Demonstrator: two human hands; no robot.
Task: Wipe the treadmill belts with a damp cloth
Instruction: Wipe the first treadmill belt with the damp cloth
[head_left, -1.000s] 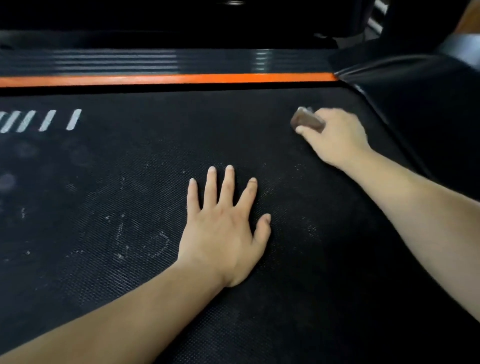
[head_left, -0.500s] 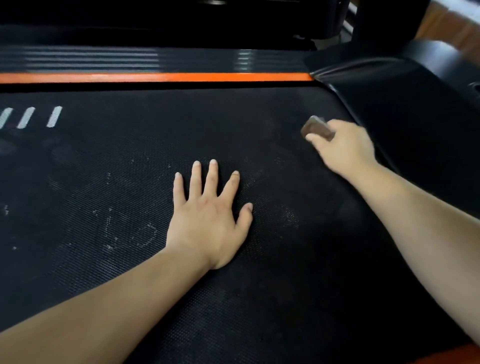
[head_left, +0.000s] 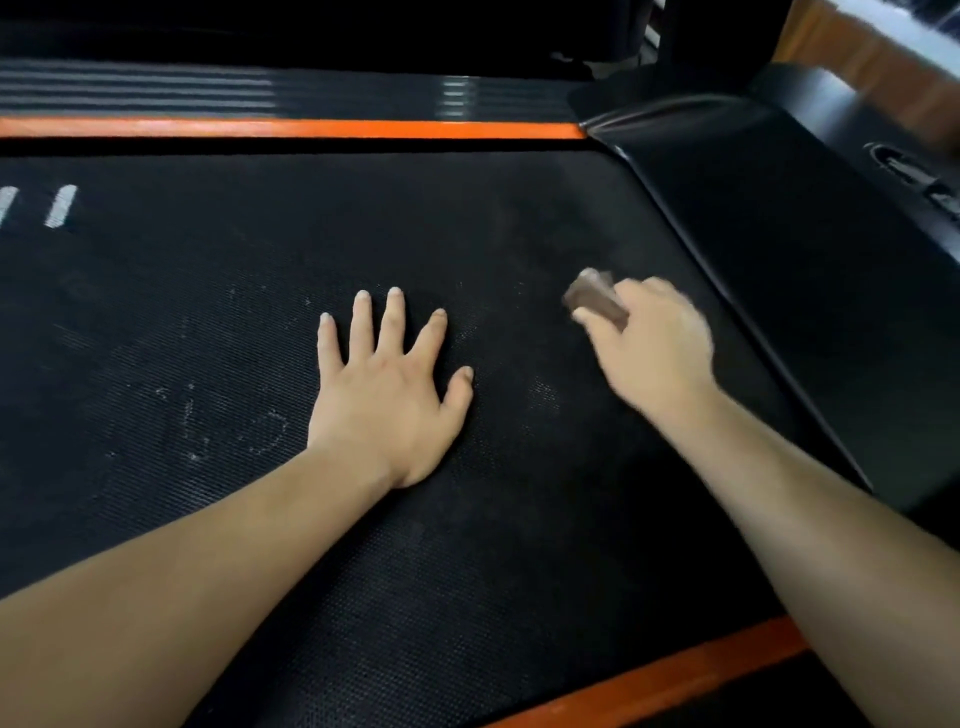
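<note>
The black textured treadmill belt (head_left: 218, 322) fills most of the view, with faint whitish dust marks on its left half. My left hand (head_left: 389, 395) lies flat on the belt near the middle, fingers straight and spread. To its right, my right hand (head_left: 654, 353) grips a small folded brown cloth (head_left: 592, 299) and holds it down on the belt. That hand is blurred. Most of the cloth is hidden under the fingers.
An orange side rail (head_left: 311, 128) runs along the far edge of the belt, with a ribbed black step (head_left: 260, 91) beyond it. A second orange rail (head_left: 675, 675) borders the near edge. The black motor cover (head_left: 810, 249) rises at the right.
My right hand has slid the cloth toward me, from the far right corner of the belt to beside my left hand. The view has shifted to the right. My left hand stayed flat.
</note>
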